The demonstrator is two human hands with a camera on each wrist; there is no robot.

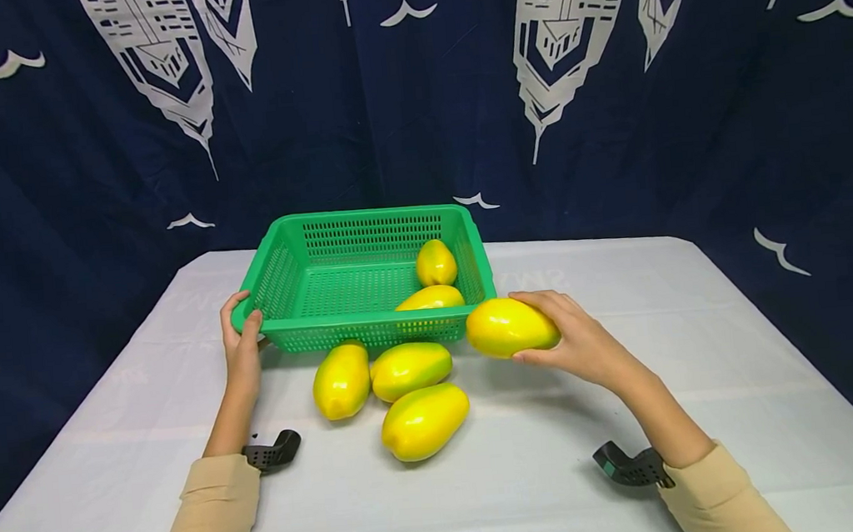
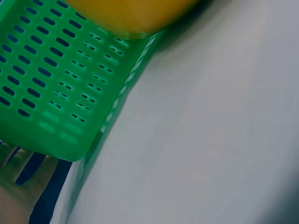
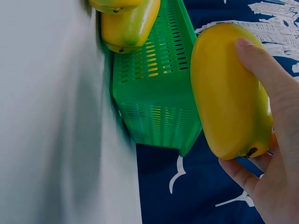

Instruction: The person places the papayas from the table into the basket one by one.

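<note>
Dark blue cloth with white building prints hangs behind the white worktop. At left, the left hand grips the green basket by its near left corner. Three yellow fruits lie before it; two inside fruits sit toward its right end. Rightmost, the right hand holds a raised fruit between fingers and thumb, beside the near right corner.

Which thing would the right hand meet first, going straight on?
The held yellow fruit would probably meet the green basket at its near right corner, though the height is unclear.
</note>
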